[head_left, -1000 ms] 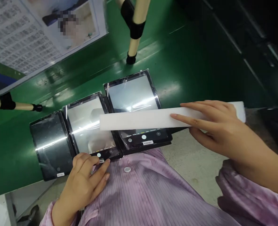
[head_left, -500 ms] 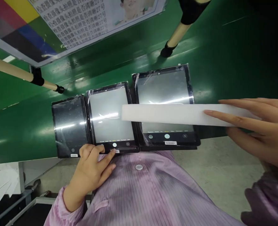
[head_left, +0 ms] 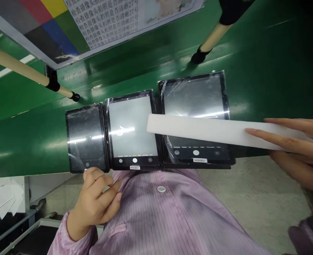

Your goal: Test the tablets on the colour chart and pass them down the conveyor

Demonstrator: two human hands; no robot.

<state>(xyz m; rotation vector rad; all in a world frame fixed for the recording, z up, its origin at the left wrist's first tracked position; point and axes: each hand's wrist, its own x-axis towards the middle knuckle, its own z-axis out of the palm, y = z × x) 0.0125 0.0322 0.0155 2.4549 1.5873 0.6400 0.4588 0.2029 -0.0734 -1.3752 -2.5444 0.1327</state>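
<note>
Three black tablets lie side by side at the near edge of a green belt (head_left: 26, 141): a dark left tablet (head_left: 86, 136), a lit middle tablet (head_left: 132, 129) and a larger right tablet (head_left: 196, 99), all under clear film. My right hand (head_left: 296, 152) grips one end of a long white foam strip (head_left: 206, 129) that reaches out over the right tablet's screen. My left hand (head_left: 96, 198) is loosely curled with nothing in it, just below the near edge of the left and middle tablets, apart from them.
A printed test chart (head_left: 66, 24) with colour patches stands behind the belt on cream tubes with black feet (head_left: 74, 96). Below the belt edge are a grey concrete floor (head_left: 251, 198), my pink striped smock, and white papers at lower left (head_left: 2, 198).
My left hand drew back from the middle tablet's lower edge and now hovers below the tablets. The view shifted, and my right hand with the foam strip sits further right in the picture.
</note>
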